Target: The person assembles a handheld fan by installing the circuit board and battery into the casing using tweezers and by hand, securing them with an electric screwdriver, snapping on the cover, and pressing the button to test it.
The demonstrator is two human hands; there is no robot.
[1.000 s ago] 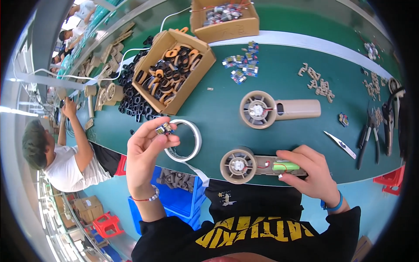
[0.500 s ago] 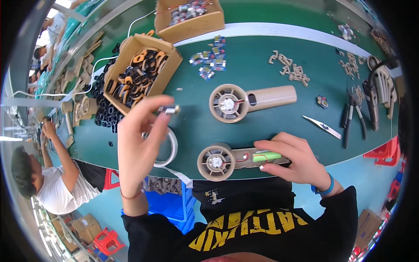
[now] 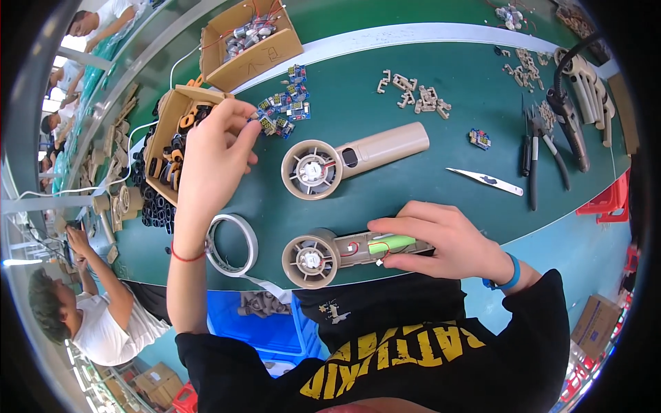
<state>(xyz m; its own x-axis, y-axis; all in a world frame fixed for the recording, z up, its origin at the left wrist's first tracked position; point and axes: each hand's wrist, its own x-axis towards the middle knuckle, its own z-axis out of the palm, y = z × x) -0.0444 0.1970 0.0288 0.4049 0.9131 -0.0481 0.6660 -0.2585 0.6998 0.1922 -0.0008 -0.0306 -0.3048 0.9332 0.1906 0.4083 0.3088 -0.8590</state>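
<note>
Pickup step: your left hand (image 3: 219,148) pinches toward the blue circuit boards (image 3: 282,110) on the worktop (image 3: 427,82); whether one is gripped, can't tell. Right hand (image 3: 441,241) clamps the open fan handle (image 3: 358,249) near the front edge. Next, seat a board carefully.

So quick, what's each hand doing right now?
Left hand: fingers pinched at the pile of small blue boards; whether it holds one cannot be told.
Right hand: pressing down on the open fan handle.
</note>
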